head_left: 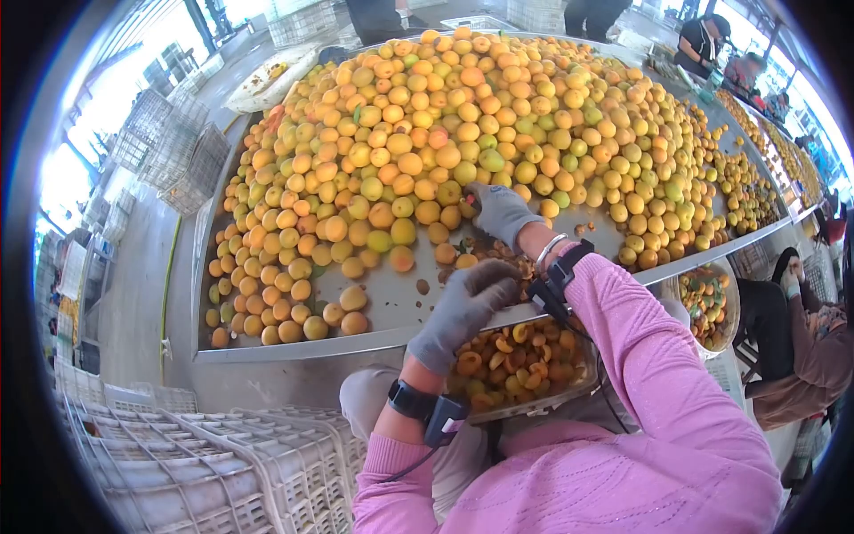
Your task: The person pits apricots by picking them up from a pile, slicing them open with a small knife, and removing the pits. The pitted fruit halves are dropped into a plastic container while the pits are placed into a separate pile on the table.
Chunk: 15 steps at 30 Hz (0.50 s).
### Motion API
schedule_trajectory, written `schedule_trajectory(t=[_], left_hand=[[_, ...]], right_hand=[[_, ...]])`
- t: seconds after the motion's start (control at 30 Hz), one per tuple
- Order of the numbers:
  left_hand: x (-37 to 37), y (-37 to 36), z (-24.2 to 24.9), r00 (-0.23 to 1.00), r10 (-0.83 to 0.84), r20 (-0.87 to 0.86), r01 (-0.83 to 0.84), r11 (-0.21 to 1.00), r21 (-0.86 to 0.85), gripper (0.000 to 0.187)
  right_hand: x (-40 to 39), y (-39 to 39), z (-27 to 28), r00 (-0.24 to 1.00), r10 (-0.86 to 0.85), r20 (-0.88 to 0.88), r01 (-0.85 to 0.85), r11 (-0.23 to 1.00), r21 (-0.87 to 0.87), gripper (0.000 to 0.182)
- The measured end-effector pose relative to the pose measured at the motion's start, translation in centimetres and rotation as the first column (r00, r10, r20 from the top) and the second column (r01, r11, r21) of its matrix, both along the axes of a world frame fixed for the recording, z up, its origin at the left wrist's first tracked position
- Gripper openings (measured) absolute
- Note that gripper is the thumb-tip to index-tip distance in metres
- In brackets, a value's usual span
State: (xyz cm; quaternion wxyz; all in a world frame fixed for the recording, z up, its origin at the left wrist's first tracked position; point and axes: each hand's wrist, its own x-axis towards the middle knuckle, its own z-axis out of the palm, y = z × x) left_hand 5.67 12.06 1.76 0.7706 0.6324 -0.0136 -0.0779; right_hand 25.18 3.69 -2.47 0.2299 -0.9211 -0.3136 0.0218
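Observation:
A large heap of whole apricots (400,169) covers the metal table (391,311). My right hand (504,214), in a grey glove, reaches to the near edge of the heap, fingers closed around a small red object (471,199) whose kind I cannot make out. Closer to me, my gloved left hand (464,307) hovers at the table's front rim, fingers apart and slightly blurred, with no fruit visible in it. Brown pits and scraps (498,256) lie between the two hands. Below the rim, a tub of halved apricots (525,356) sits at my lap.
White plastic crates (213,463) stand at the lower left, with more stacked crates (178,147) farther back. Another container of apricot pieces (707,307) is to the right. A seated person (801,338) is beside it, and other people (703,44) work behind the table.

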Motion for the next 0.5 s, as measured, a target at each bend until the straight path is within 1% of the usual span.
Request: schedule_trajectory(t=[0.03, 0.07, 0.1, 0.13, 0.17, 0.2, 0.23, 0.27, 0.33, 0.37, 0.4, 0.43, 0.47, 0.5], left_hand=[[0.3, 0.3, -0.5, 1.0, 0.009, 0.006, -0.009, 1.0, -0.004, 0.026], [0.7, 0.6, -1.2, 0.97, 0.235, 0.062, -0.237, 0.971, 0.019, 0.026], [1.1, 0.9, -2.1, 0.887, 0.447, 0.117, -0.453, 0.891, 0.029, 0.025], [1.8, 1.4, -3.3, 0.82, 0.547, 0.17, -0.554, 0.833, -0.006, 0.028], [2.1, 1.5, -3.1, 0.816, 0.554, 0.166, -0.56, 0.829, -0.011, 0.028], [2.4, 1.4, -2.9, 0.753, 0.623, 0.212, -0.635, 0.772, -0.016, 0.03], [2.5, 1.3, -2.6, 0.683, 0.683, 0.257, -0.702, 0.712, -0.024, 0.032], [2.3, 1.3, -2.1, 0.685, 0.682, 0.256, -0.701, 0.713, -0.026, 0.032], [1.6, 1.5, -0.8, 0.86, 0.467, 0.206, -0.492, 0.865, 0.094, 0.037], [1.3, 1.4, -0.4, 0.865, 0.457, 0.205, -0.483, 0.87, 0.098, 0.037], [1.1, 1.2, -0.2, 0.872, 0.421, 0.25, -0.413, 0.907, -0.084, 0.039], [1.1, 0.9, 0.0, 0.871, 0.39, 0.3, -0.319, 0.912, -0.26, 0.04], [1.3, 0.5, -0.3, 0.875, 0.379, 0.302, -0.309, 0.916, -0.257, 0.04], [1.6, 0.1, -0.9, 0.864, 0.378, 0.332, -0.294, 0.915, -0.277, 0.042]], right_hand=[[0.1, 0.2, -0.1, 0.999, 0.002, 0.049, -0.003, 1.0, 0.017, 0.032], [0.0, 0.3, 0.5, 0.999, 0.012, 0.053, -0.013, 1.0, 0.012, 0.032], [-0.4, 0.1, 1.7, 0.989, 0.019, -0.146, -0.008, 0.997, 0.075, 0.03], [-0.8, -0.1, 2.9, 0.939, 0.034, -0.341, 0.013, 0.991, 0.132, 0.032], [-1.5, -0.6, 4.0, 0.939, 0.038, -0.341, 0.005, 0.992, 0.126, 0.032], [-2.5, -1.2, 5.0, 0.833, 0.08, -0.548, 0.058, 0.972, 0.229, 0.037], [-3.5, -1.8, 6.1, 0.682, 0.141, -0.718, 0.136, 0.939, 0.315, 0.044], [-4.7, -2.4, 7.1, 0.682, 0.138, -0.718, 0.138, 0.94, 0.313, 0.044], [-7.0, -3.9, 8.5, 0.579, 0.31, -0.754, 0.11, 0.887, 0.449, 0.047], [-7.6, -4.5, 8.7, 0.58, 0.307, -0.755, 0.12, 0.884, 0.452, 0.047], [-8.2, -5.1, 8.8, 0.538, 0.372, -0.756, 0.155, 0.838, 0.523, 0.045], [-8.8, -5.8, 9.2, 0.499, 0.439, -0.747, 0.193, 0.784, 0.589, 0.044], [-9.7, -6.2, 10.6, 0.532, 0.38, -0.757, 0.217, 0.803, 0.555, 0.038], [-9.9, -6.6, 10.9, 0.534, 0.376, -0.757, 0.225, 0.8, 0.556, 0.038]])
